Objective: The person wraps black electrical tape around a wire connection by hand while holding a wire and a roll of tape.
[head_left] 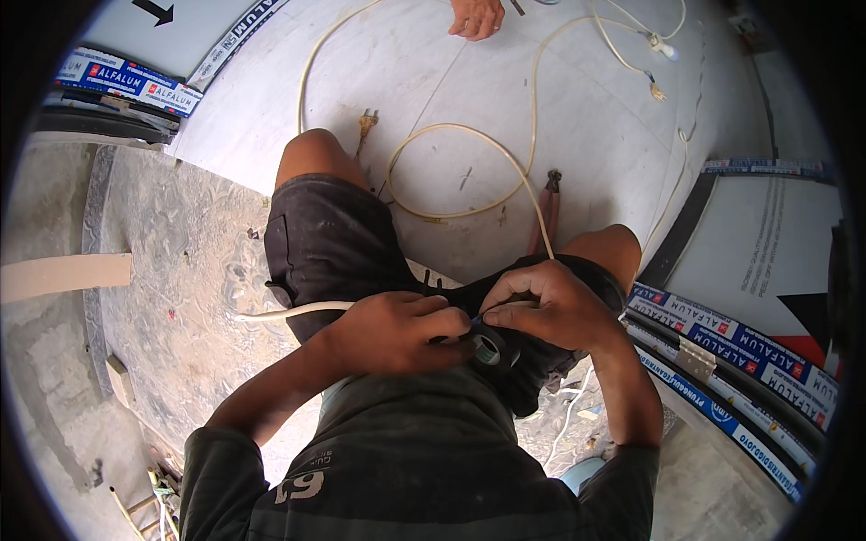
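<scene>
Both my hands meet above my lap. My left hand (406, 332) is closed round a white cable (298, 312), whose free end sticks out to the left across my thigh. Opposite it, my right hand (550, 305) pinches a small dark-blue bit between thumb and forefinger, too small to name. A cream cable (543, 225) runs down from a loop on the floor and disappears at the right hand's knuckles. Just below the fingers sits a round black thing with a pale label (487, 350), resembling a tape roll. Whether the two cables join is hidden by my fingers.
Pliers with reddish handles (546, 207) lie between my knees, near the cable loop (460, 126). A two-pin plug (365, 122) lies by my left knee. Another person's hand (476, 18) rests at the far edge. Film-wrapped frames (722, 334) stand close on the right.
</scene>
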